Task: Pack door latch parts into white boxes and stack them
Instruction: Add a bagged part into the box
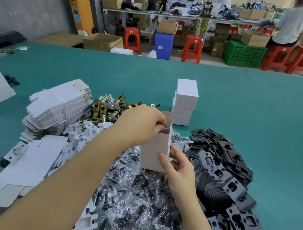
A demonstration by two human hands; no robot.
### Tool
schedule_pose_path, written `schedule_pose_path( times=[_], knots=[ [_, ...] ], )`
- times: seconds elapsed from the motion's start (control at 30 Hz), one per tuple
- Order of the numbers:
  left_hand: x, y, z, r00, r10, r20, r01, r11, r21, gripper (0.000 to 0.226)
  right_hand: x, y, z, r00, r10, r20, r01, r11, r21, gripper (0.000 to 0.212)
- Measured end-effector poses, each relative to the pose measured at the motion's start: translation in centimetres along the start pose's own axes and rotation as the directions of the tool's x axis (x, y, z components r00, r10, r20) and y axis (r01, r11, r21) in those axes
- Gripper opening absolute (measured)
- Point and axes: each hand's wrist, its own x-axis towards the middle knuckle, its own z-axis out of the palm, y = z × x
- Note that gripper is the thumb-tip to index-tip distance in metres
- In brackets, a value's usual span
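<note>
Here the packing step is under way: the right hand [178, 168] pinches the open box [156, 148] upright above the bagged parts [135, 199], while the left hand [143, 125], fingers curled, reaches into its mouth. Its contents are hidden. Next likely comes closing the flap and adding it to the stack [185, 102] on the bench [264, 102].

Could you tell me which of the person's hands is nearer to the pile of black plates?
Right. The right hand holds the open box at its lower edge, beside the black plates; the left hand is at the box's top, farther away.
</note>
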Motion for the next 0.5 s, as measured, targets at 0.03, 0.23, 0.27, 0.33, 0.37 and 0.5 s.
schedule_pose_path(
  times=[0.03,0.23,0.27,0.33,0.37,0.5],
  knots=[
    [0.0,-0.1,0.1,1.000,0.004,-0.009,-0.004,1.000,-0.005,0.022,0.0,0.1,0.0,1.000,-0.001,0.003,0.001,1.000,-0.007,0.036],
    [0.0,-0.1,0.2,0.997,-0.005,-0.080,0.003,1.000,-0.025,0.023,-0.1,0.0,0.0,1.000,-0.010,-0.024,0.009,0.999,-0.037,0.035],
    [0.0,0.0,0.1,0.994,-0.011,-0.112,0.009,1.000,-0.025,0.023,-0.1,0.0,0.0,1.000,-0.005,-0.023,0.004,0.999,-0.041,0.035],
    [-0.2,0.6,-0.2,0.982,-0.013,-0.186,0.007,0.999,-0.031,0.023,-0.1,0.2,0.0,1.000,0.001,-0.027,-0.002,0.998,-0.065,0.036],
    [-0.2,1.1,-0.3,0.976,-0.004,-0.216,-0.004,0.999,-0.036,0.023,-0.1,0.3,0.1,1.000,0.001,-0.031,-0.004,0.997,-0.080,0.036],
    [-0.6,4.2,-0.1,0.946,0.183,-0.267,-0.216,0.972,-0.097,0.021,-0.3,0.2,0.0,1.000,0.018,-0.009,-0.019,0.995,-0.099,0.015]
  ],
)
